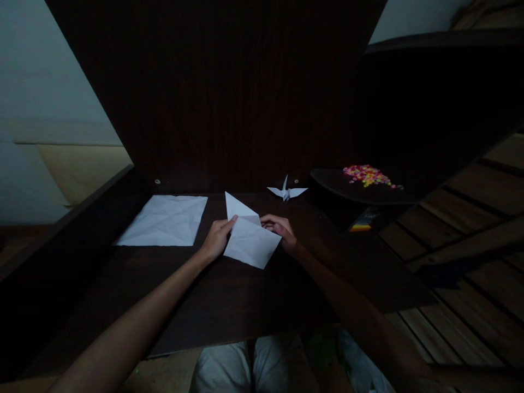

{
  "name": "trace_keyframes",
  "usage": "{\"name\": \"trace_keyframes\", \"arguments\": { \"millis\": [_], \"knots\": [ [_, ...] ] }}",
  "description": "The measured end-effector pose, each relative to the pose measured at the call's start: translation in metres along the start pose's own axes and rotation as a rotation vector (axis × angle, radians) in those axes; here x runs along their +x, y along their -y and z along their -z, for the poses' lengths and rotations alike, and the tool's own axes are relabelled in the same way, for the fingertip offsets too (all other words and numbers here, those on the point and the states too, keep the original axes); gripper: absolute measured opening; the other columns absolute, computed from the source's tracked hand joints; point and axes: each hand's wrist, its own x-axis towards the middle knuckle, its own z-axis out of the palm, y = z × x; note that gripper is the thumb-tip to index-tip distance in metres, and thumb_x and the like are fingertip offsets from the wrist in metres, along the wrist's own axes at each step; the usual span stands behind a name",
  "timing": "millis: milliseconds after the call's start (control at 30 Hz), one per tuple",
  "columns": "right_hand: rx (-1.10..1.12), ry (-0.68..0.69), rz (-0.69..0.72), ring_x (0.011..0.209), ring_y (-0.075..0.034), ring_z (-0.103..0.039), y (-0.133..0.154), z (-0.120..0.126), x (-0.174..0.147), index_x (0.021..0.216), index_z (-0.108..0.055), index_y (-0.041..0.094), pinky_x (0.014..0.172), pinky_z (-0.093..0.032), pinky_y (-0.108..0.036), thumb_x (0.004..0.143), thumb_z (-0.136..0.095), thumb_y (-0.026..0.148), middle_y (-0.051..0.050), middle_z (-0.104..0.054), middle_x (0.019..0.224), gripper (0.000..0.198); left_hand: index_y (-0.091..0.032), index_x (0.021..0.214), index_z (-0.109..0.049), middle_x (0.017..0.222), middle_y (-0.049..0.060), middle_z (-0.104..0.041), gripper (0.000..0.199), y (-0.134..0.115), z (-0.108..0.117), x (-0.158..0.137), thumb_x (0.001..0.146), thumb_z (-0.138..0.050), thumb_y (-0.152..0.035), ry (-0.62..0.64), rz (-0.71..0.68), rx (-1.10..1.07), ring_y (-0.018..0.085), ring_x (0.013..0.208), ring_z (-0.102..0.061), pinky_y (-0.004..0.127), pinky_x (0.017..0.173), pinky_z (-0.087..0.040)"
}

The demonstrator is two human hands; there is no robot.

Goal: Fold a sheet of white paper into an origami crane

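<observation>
From where I stand, the folded paper (251, 243) is between the two hands, above the near-middle of the dark tabletop (229, 305), with a flat creased sheet (166, 221) to its left and a paper bird (286, 193) beyond it to the right. The left hand (216, 238) pinches its left edge, thumb on top; the right hand (285, 233) has its fingers curled at the right side, partly hidden, so I can't tell whether they grip. To do this folding well, I'd say, keep the left thumb firm as an anchor, line the edges up before pressing, and run a fingertip along the crease from the held end outward; resting the paper on the wood would help. Its sharp tip points far and a little left, the wide flap lies near and right, and the long axis slants between them.
</observation>
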Motion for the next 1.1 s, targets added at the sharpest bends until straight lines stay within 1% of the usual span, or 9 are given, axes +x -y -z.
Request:
{"name": "trace_keyframes", "arguments": {
  "millis": [133, 267, 333, 400, 500, 667, 833, 967, 1100],
  "knots": [
    [0.101, 0.085, -0.005, 0.076, -0.020, -0.055, 0.001, 0.000, 0.001, 0.099, -0.060, 0.016, 0.067, -0.042, -0.029, 0.070, -0.053, 0.063, -0.005, -0.058, 0.082, 0.056, -0.013, 0.054, -0.062, 0.051, 0.001, -0.058, 0.050, 0.004, 0.000, 0.002, 0.067, -0.062, -0.061, -0.015, 0.041, -0.033, 0.016, 0.052, -0.052, 0.026, 0.053, -0.038],
    [0.125, 0.187, -0.075, 0.074, -0.018, -0.055, 0.005, -0.001, 0.001, 0.087, -0.060, 0.015, 0.067, -0.040, -0.027, 0.068, -0.061, 0.044, -0.002, -0.058, 0.077, 0.035, -0.012, 0.055, -0.063, 0.049, 0.001, -0.058, 0.051, 0.010, 0.001, 0.004, 0.066, -0.063, -0.062, 0.036, 0.111, -0.031, 0.016, 0.050, -0.054, 0.026, 0.050, -0.039],
    [0.061, 0.154, -0.111, 0.069, -0.017, -0.053, 0.006, -0.002, 0.002, 0.078, -0.059, 0.015, 0.063, -0.039, -0.025, 0.071, -0.058, 0.041, -0.001, -0.056, 0.071, 0.026, -0.012, 0.056, -0.065, 0.048, 0.001, -0.058, 0.052, 0.012, 0.001, 0.005, 0.065, -0.062, -0.063, 0.072, 0.139, -0.025, 0.017, 0.049, -0.055, 0.026, 0.050, -0.040],
    [-0.019, 0.080, -0.126, 0.065, -0.015, -0.050, 0.005, -0.004, 0.003, 0.070, -0.058, 0.015, 0.061, -0.037, -0.025, 0.075, -0.053, 0.039, 0.000, -0.053, 0.065, 0.025, -0.013, 0.057, -0.065, 0.047, 0.002, -0.059, 0.053, 0.012, 0.001, 0.005, 0.065, -0.061, -0.065, 0.081, 0.154, -0.013, 0.018, 0.050, -0.056, 0.026, 0.049, -0.040],
    [-0.052, 0.022, -0.168, 0.064, -0.014, -0.051, 0.002, -0.006, 0.006, 0.070, -0.060, 0.015, 0.061, -0.038, -0.025, 0.074, -0.054, 0.035, 0.001, -0.055, 0.064, 0.021, -0.012, 0.059, -0.066, 0.051, 0.003, -0.062, 0.053, 0.011, 0.001, 0.005, 0.069, -0.059, -0.064, 0.063, 0.161, 0.004, 0.019, 0.053, -0.058, 0.027, 0.053, -0.042],
    [0.080, -0.022, -0.236, 0.069, -0.015, -0.058, -0.002, -0.008, 0.010, 0.077, -0.064, 0.016, 0.065, -0.043, -0.026, 0.069, -0.063, 0.032, 0.000, -0.064, 0.074, 0.018, -0.011, 0.067, -0.068, 0.061, 0.006, -0.067, 0.050, 0.008, 0.001, 0.005, 0.072, -0.058, -0.060, 0.049, 0.196, -0.101, 0.021, 0.061, -0.062, 0.030, 0.061, -0.047],
    [0.191, -0.049, -0.275, 0.069, -0.015, -0.061, -0.006, -0.008, 0.011, 0.079, -0.065, 0.016, 0.066, -0.045, -0.027, 0.067, -0.068, 0.030, -0.001, -0.067, 0.074, 0.020, -0.009, 0.083, -0.069, 0.075, 0.009, -0.070, 0.048, 0.008, 0.002, 0.006, 0.070, -0.063, -0.056, 0.070, 0.244, -0.214, 0.022, 0.069, -0.065, 0.031, 0.063, -0.047],
    [0.266, -0.060, -0.319, 0.065, -0.013, -0.061, -0.006, -0.008, 0.011, 0.078, -0.064, 0.015, 0.063, -0.045, -0.026, 0.066, -0.070, 0.030, 0.000, -0.066, 0.071, 0.020, -0.009, 0.084, -0.070, 0.073, 0.008, -0.071, 0.047, 0.009, 0.001, 0.006, 0.065, -0.069, -0.052, 0.094, 0.253, -0.221, 0.022, 0.067, -0.065, 0.030, 0.063, -0.046],
    [0.310, -0.056, -0.365, 0.064, -0.012, -0.060, -0.003, -0.009, 0.010, 0.081, -0.064, 0.015, 0.060, -0.044, -0.023, 0.066, -0.070, 0.030, 0.000, -0.066, 0.072, 0.022, -0.009, 0.088, -0.071, 0.077, 0.009, -0.072, 0.048, 0.007, -0.001, 0.005, 0.065, -0.069, -0.051, 0.093, 0.232, -0.252, 0.026, 0.077, -0.066, 0.032, 0.069, -0.048]
  ]
}}
